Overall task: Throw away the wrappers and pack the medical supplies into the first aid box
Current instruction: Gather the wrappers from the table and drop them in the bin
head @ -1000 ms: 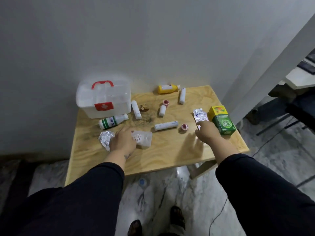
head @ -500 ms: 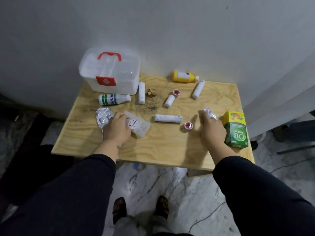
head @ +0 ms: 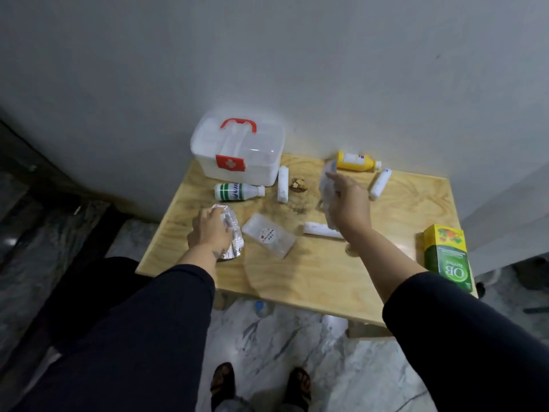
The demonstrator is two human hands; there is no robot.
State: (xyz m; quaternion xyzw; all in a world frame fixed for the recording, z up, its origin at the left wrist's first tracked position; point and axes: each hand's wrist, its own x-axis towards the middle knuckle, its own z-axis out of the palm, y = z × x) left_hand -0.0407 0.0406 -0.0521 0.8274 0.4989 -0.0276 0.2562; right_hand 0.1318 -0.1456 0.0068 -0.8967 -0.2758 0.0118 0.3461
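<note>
Small light plywood table (head: 320, 281) against the wall. On it: translucent white first aid box with red handle (head: 237, 153), green-striped white bottle (head: 237, 191) lying down, yellow bottle (head: 356, 161), a few white gauze rolls (head: 282, 184), crumpled foil wrapper (head: 233, 233), clear plastic pouch (head: 269, 239), green-yellow carton (head: 447, 257).

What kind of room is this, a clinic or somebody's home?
Probably a home, not a clinic, though that's a guess. A small plywood table stands against a bare wall on a marble-patterned floor, holding a household first aid box and a few loose supplies.
</note>
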